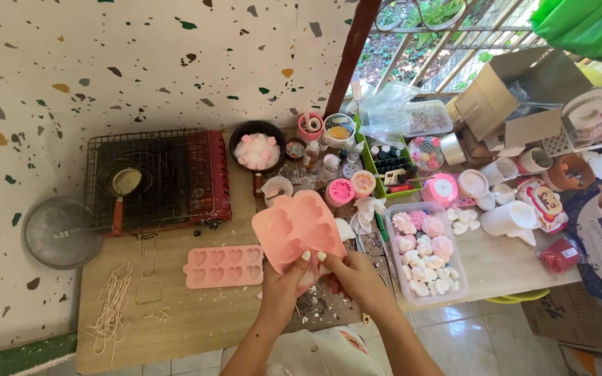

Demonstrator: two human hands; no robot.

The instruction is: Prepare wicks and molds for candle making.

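the left hand (288, 278) and right hand (352, 276) each grip the lower edge of a pink mould (299, 228), tilted upright above the counter (203, 317) so its cavities face the person.

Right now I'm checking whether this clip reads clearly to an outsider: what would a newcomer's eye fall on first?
First, the pink silicone mould held up at centre by the left hand and right hand. Next, the clear tub of pink and white flower shapes just to its right, and a second heart mould lying flat on the wooden table to its left.
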